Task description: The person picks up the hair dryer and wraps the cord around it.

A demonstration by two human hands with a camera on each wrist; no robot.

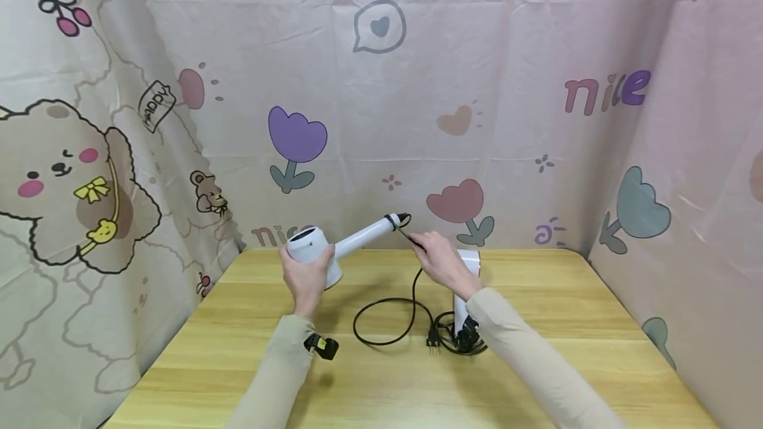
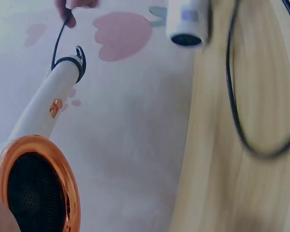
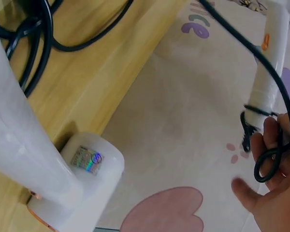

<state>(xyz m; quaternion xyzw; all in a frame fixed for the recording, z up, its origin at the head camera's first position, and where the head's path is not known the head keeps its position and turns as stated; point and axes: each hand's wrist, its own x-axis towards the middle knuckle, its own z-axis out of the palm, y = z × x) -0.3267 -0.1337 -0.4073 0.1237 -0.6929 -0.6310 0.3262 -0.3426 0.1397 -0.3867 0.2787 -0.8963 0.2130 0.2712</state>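
Note:
My left hand (image 1: 306, 280) grips the head of a white hair dryer (image 1: 366, 237) and holds it above the table. The copper-rimmed end with its dark mesh (image 2: 36, 193) shows in the left wrist view. Its handle slants up to the right, and a black power cord (image 2: 58, 43) is wound round the handle's tip. My right hand (image 1: 441, 260) holds this cord just off the tip, and in the right wrist view a loop of it (image 3: 266, 166) hangs over the fingers. From there the cord drops to the table in a wide curve.
A second white hair dryer (image 1: 460, 310) stands on the wooden table (image 1: 536, 330), partly behind my right forearm. Coiled black cord lies round its lower end, with a two-pin plug (image 1: 433, 337) beside it. A patterned curtain (image 1: 381, 118) hangs behind and at both sides.

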